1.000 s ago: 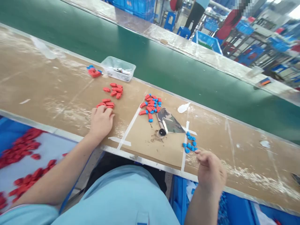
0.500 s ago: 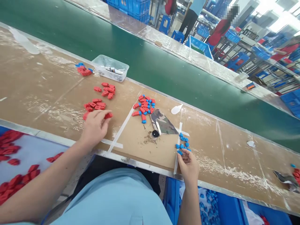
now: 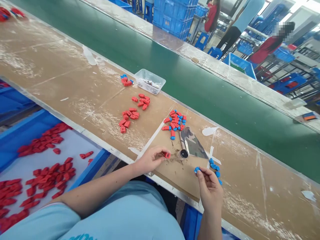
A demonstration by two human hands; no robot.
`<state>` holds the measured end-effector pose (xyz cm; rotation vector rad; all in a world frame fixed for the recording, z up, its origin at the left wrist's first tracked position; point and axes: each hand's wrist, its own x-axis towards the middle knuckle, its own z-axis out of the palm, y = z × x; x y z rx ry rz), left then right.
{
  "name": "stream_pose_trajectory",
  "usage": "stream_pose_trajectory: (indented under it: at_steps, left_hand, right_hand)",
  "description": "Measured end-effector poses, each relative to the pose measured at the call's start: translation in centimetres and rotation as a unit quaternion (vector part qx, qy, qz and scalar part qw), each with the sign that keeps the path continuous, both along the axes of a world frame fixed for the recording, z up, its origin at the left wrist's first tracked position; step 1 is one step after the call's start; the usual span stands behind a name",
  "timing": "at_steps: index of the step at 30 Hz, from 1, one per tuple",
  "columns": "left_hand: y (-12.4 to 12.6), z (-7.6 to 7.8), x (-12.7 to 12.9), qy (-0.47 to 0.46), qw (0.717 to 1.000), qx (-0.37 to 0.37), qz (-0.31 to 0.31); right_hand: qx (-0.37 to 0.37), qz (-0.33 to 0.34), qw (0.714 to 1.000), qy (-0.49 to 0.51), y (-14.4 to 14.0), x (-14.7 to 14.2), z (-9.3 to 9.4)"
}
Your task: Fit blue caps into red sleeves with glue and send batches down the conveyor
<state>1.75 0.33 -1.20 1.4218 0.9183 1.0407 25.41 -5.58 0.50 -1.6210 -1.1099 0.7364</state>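
The left hand (image 3: pixel 150 159) is pinching a red piece (image 3: pixel 167 155) at its fingertips, low centre of the frame, its long axis pointing right. The right hand (image 3: pixel 209 186) is pinching a blue piece (image 3: pixel 196 169) just right of it; the two pieces are lying near, not touching, above the table (image 3: pixel 75 96).

Matt brown board worktop (image 3: pixel 75 90), scuffed and rough; small red pieces (image 3: pixel 128 116) look like smooth plastic.
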Motion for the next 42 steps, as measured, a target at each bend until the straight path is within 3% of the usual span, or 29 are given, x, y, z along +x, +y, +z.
stream_pose_trajectory:
  at_steps: [5, 10, 20, 42]
  left_hand:
    - [0.1, -0.2, 0.3, 0.015, 1.0, -0.019, 0.001]
    - [0.0, 0.0, 0.2, 0.048, 0.998, 0.035, -0.009]
    - [0.0, 0.2, 0.0, 0.09, 0.993, 0.071, -0.028]
    - [0.0, -0.3, 0.2, 0.061, 0.996, 0.056, -0.044]
  right_hand:
    - [0.048, 0.029, 0.995, -0.085, 1.3, -0.6, 0.4]
    - [0.058, 0.104, 0.978, -0.17, 2.5, -0.8, 1.6]
    - [0.07, 0.155, 0.911, -0.374, 4.4, -1.5, 3.2]
    - [0.136, 0.185, 0.866, -0.445, 5.5, -1.6, 2.9]
